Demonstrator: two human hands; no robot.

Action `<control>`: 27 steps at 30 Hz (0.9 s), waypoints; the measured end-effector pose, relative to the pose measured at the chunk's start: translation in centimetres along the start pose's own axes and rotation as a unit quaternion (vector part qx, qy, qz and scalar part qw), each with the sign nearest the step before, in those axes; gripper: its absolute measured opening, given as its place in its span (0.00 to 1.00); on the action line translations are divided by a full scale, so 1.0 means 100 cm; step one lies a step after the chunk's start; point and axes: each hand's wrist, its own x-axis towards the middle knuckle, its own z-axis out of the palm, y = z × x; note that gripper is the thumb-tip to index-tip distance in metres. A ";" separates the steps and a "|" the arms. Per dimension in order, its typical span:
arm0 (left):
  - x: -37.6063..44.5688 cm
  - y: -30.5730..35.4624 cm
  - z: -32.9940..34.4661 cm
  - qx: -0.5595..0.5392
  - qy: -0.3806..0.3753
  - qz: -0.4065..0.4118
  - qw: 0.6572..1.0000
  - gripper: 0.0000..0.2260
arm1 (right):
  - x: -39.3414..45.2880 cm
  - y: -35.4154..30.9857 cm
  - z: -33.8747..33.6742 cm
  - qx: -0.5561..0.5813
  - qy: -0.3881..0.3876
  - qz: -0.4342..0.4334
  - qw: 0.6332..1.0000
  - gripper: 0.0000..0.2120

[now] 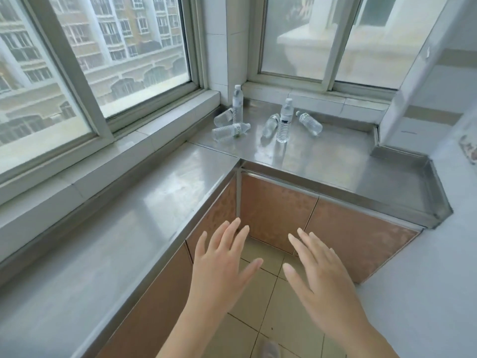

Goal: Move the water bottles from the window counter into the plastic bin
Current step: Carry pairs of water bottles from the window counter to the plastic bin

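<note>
Several clear water bottles with white caps sit in the far corner of the steel window counter (322, 161). One bottle stands upright by the corner pillar (237, 105) and another stands upright further right (284, 124). Others lie on their sides: one near the left window sill (224, 117), one in front of it (229, 131), one beside the right standing bottle (270, 124), one at the right (309, 123). My left hand (222, 264) and my right hand (320, 270) hover low over the floor, fingers spread, holding nothing, well short of the bottles. No plastic bin is in view.
The L-shaped steel counter (129, 228) runs along both windows (116, 52), with brown cabinet fronts (278, 215) below. A raised steel lip (436, 197) ends the counter at the right beside a white wall (426, 280). Beige floor tiles (260, 301) lie beneath my hands.
</note>
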 end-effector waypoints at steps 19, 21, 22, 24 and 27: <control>0.308 0.019 0.127 -0.012 -0.039 -0.023 0.999 0.28 | 0.312 0.135 -0.024 -0.011 -0.039 0.017 0.999 0.36; 0.340 0.015 0.140 -0.014 -0.045 -0.021 0.999 0.28 | 0.342 0.147 -0.023 -0.007 -0.032 0.022 0.999 0.37; 0.357 0.013 0.146 -0.012 -0.046 -0.018 0.999 0.28 | 0.357 0.153 -0.023 -0.007 -0.031 0.025 0.999 0.37; 0.392 0.007 0.159 -0.017 -0.043 -0.015 0.999 0.28 | 0.390 0.163 -0.019 -0.010 -0.025 0.031 0.999 0.37; 0.449 -0.003 0.180 -0.035 -0.037 -0.023 0.998 0.27 | 0.441 0.172 -0.014 -0.012 -0.017 0.036 0.999 0.36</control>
